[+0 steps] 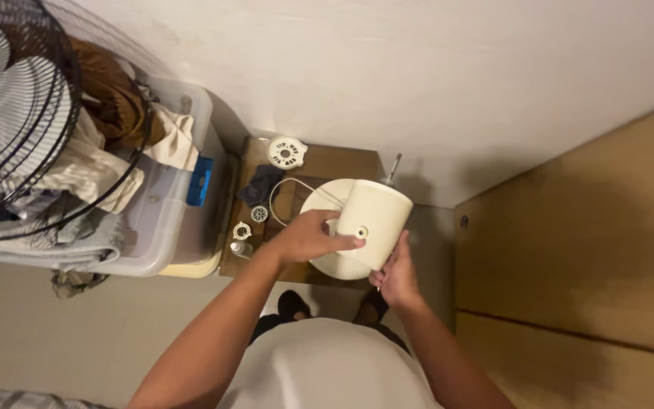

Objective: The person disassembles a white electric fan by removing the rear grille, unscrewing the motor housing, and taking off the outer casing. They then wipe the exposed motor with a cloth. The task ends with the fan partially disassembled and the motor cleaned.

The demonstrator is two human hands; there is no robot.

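Both hands hold a cream, roughly cylindrical plastic fan housing point(372, 220) with a small round hole in its side. My left hand point(308, 236) grips its left side, thumb near the hole. My right hand point(397, 279) supports it from below. A thin metal shaft point(393, 168) sticks out beyond its far end. Under the housing lies a round cream base point(325, 261) on a brown cardboard sheet point(327, 160) on the floor, with a white cord point(285, 185) looping beside it.
Small white fan parts point(286, 151) point(242, 230) lie on the cardboard. A clear storage bin point(168, 220) full of clothes stands left, with a black wire fan guard point(17, 121) above it. A wooden door point(584, 250) is on the right. White wall behind.
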